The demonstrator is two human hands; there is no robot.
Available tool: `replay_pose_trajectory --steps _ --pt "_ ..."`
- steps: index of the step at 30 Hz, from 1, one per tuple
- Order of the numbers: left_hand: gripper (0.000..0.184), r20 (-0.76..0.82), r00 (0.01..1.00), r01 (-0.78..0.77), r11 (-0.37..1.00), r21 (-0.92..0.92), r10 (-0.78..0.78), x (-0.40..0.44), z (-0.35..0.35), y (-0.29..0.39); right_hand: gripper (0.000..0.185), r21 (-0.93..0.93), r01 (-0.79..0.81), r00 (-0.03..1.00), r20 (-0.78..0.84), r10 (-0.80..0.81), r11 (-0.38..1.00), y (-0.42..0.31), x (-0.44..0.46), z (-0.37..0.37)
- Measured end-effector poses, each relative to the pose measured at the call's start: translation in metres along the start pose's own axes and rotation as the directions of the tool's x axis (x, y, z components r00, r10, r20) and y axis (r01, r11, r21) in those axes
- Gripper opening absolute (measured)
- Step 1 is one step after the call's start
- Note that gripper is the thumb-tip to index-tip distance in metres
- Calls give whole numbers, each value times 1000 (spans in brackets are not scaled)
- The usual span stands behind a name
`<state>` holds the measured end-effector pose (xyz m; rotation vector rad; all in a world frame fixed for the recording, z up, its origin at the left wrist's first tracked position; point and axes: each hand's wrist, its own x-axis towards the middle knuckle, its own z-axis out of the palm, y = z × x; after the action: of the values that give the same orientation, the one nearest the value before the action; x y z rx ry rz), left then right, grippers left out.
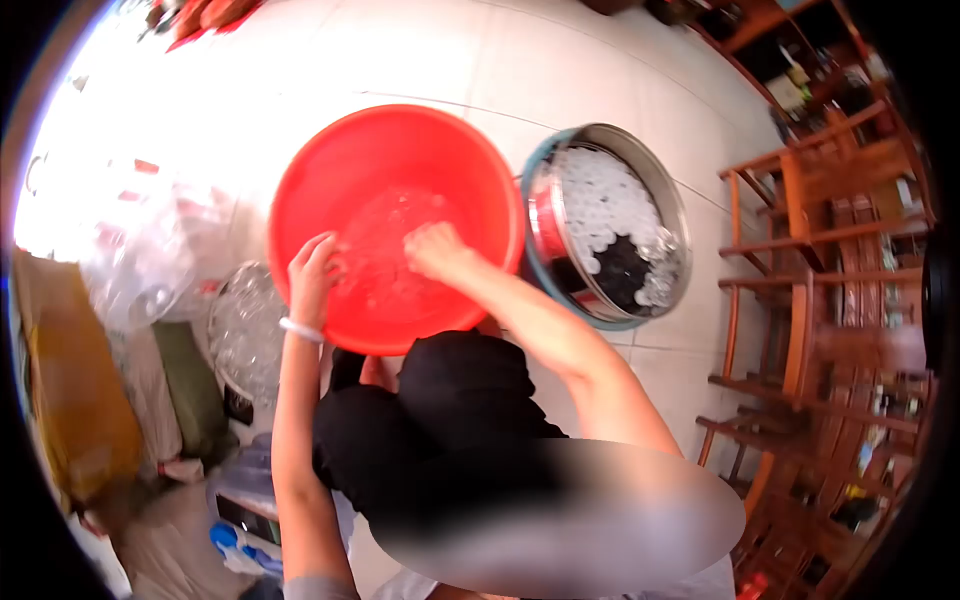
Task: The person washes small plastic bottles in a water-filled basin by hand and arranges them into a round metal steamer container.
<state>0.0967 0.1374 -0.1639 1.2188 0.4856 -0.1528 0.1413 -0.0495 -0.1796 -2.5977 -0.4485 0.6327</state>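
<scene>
A large red plastic basin (400, 120) with clear water in its bottom stands in front of my knees. My left hand (316, 264) is over its left side, fingers curled inward; anything between them is too small or clear to make out. Above the water in the middle, my right hand (436, 250) is closed with its fingertips pointing down, and what it may hold is hidden. To the right of the basin, a round metal pot (683, 205) rests in a blue tub (537, 262). Many small whitish, translucent round pieces (600, 190) cover much of its dark inside.
Left of the basin are a container of clear plastic pieces (245, 335) and clear plastic bags (150, 265). A yellow sack (75, 370) and a green bag (190, 385) stand nearer me. Wooden chairs (800, 270) line the right side of the tiled floor (580, 60).
</scene>
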Motion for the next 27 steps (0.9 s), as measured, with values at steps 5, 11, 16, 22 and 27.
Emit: replay_pose_trajectory --steps 5,11,16,22,27 --pt "24 23 999 -28 999 -45 29 -2 1 2 32 408 227 918 -393 -54 884 7 -60 -59" --pt "23 46 999 25 1000 16 -25 -4 6 4 39 443 92 850 -502 162 892 108 -169 -164" --pt "23 42 999 31 999 41 -32 -2 2 2 47 157 -278 840 -440 319 948 215 -221 -151" --pt "24 43 998 42 996 81 -46 1 1 1 47 -152 -459 781 -540 315 876 231 -223 -123" --pt "25 56 998 38 997 68 -42 2 1 0 45 -78 -512 726 -572 382 855 240 -224 -109"
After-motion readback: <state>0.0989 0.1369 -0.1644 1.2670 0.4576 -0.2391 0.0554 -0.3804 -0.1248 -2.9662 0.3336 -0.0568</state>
